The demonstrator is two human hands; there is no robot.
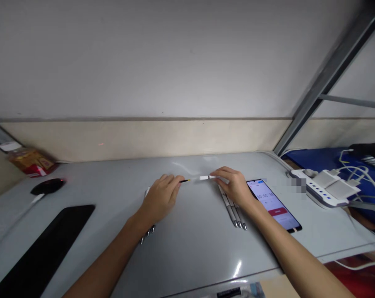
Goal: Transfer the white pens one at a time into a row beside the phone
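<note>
My left hand point(161, 198) is closed in a pinch on a thin black pen refill point(185, 180) whose tip points right. My right hand point(234, 184) is closed on a white pen barrel point(207, 178), its open end facing the refill tip with a small gap between them. Both hands hover just above a grey table point(187, 240). Under my right hand lie a few silver pens point(234, 211) side by side. More silver pens point(147, 232) lie under my left wrist, mostly hidden.
A phone point(274, 205) with a lit timer screen lies right of my right hand. A white power strip point(325, 188) with plugs and cables sits at far right. A black mouse point(47, 186), a black pad point(41, 248) and a snack packet point(30, 162) are at left.
</note>
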